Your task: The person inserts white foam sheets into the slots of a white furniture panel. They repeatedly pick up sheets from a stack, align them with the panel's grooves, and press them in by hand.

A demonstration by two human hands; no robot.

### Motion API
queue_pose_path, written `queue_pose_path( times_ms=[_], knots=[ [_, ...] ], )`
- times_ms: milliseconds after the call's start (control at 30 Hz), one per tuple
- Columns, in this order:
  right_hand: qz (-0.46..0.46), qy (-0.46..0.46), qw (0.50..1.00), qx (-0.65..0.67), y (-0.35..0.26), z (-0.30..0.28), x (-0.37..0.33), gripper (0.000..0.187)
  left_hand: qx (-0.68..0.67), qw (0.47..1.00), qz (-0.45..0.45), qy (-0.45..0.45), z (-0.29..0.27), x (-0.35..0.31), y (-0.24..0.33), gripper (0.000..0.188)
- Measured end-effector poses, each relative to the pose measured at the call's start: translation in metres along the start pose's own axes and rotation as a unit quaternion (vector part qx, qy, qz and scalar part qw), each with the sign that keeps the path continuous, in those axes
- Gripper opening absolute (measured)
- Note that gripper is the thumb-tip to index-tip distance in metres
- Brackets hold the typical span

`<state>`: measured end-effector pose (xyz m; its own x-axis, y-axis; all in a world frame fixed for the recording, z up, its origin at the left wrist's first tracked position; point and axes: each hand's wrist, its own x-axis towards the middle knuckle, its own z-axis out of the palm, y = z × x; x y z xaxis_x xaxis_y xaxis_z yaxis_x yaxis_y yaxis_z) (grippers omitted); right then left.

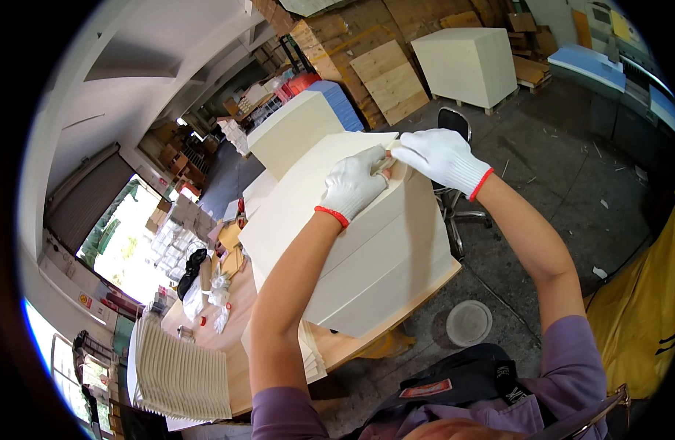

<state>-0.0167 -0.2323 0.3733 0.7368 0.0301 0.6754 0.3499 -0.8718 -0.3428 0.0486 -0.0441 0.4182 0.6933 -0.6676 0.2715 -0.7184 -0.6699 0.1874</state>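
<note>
A tall stack of cream paper sheets point(301, 198) stands on a wooden table in front of me. Both my hands wear white knitted gloves with red cuffs, and bare fingertips show on the left one. My left hand point(354, 183) rests on the stack's right edge, its fingers curled and closed at the top sheets. Just to its right, my right hand point(441, 158) reaches in at the far right corner, with thumb and fingers pinched together at the sheet edges. How many sheets lie between the fingers is hidden.
A fanned pile of cream sheets point(183, 367) sits on the table point(238, 352) at the near left. Plastic bags point(219, 290) lie behind it. A black chair point(455, 121), a round bucket point(469, 323) and a paper-stacked pallet point(469, 70) stand on the floor. Yellow cloth point(645, 308) hangs at right.
</note>
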Motion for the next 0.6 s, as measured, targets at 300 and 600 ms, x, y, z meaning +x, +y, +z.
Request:
queue_pose_path(
  times_ms=[300,600],
  knots=[
    [0.165,0.062,0.97,0.168,0.002,0.032,-0.007,0.054,-0.201,0.979,-0.004,-0.032,-0.003,-0.018,-0.009,0.04],
    [0.132,0.105,0.97,0.173,0.009,0.042,-0.009,0.053,-0.2,0.98,0.019,-0.01,0.001,-0.017,-0.012,0.039]
  ],
)
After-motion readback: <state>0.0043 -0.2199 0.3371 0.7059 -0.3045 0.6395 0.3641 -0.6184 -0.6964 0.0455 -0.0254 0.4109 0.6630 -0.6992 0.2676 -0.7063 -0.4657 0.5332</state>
